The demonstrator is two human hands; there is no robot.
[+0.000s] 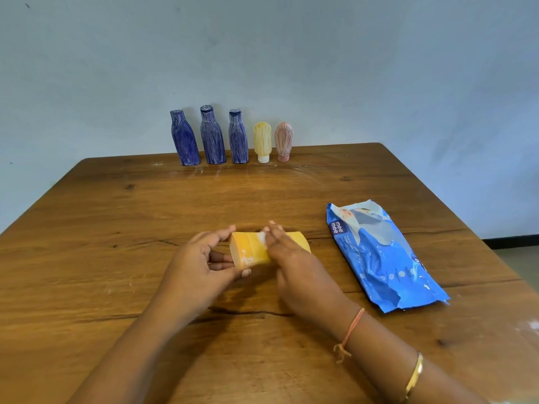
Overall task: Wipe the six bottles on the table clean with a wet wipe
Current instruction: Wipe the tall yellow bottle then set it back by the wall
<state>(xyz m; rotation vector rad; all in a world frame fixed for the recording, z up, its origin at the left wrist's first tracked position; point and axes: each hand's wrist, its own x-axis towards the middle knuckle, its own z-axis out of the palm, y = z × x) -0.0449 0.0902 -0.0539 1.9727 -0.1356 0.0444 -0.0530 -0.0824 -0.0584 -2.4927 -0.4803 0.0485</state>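
Now the curled left hand (201,258) grips the orange bottle (250,250); the right hand (291,258) presses a wipe (261,237) on it with straight fingers.

- Three tall bottles (212,138) stand in a row at the far edge of the table (116,214), by the wall.
- Two squeeze tubes (262,139) stand cap-down just right of them.
- A sixth bottle (250,250) lies sideways at near centre, between the left hand (198,263) and the right hand (294,258).
- A wipes pack (382,255) lies flat to the right of the hands.

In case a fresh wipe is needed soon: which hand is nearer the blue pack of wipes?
Right. The right hand lies on the orange bottle, left of the pack; the left hand grips the bottle's other end, farther away.
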